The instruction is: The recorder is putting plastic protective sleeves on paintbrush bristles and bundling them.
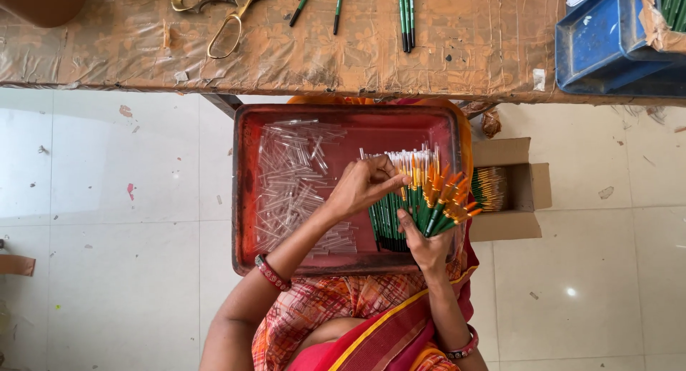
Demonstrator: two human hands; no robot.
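Right hand (427,248) clamps a fanned bundle of thin green-handled brushes (418,203) from the near end, fingers wrapped round the handles. Left hand (366,185) pinches at the bristle ends, fingertips pressed together on one brush tip; some tips look capped with clear tubes. The bundle sits over the right half of a red tray (243,192) on the lap.

Handling, judged: brushes are light, stiff, slim and smooth, so they slip out of a loose fan. Grip low on the handles and keep off the bristles. The clear plastic caps (293,181) are tiny, feather-light and easy to scatter.

Counts: one tray, one bundle, dozens of brushes and caps, too many to count. One cardboard box (511,189) with more brushes is on the right. One pair of scissors (221,17) and about six loose brushes (405,13) lie on the far table (107,49). One blue tray (607,42) is far right.
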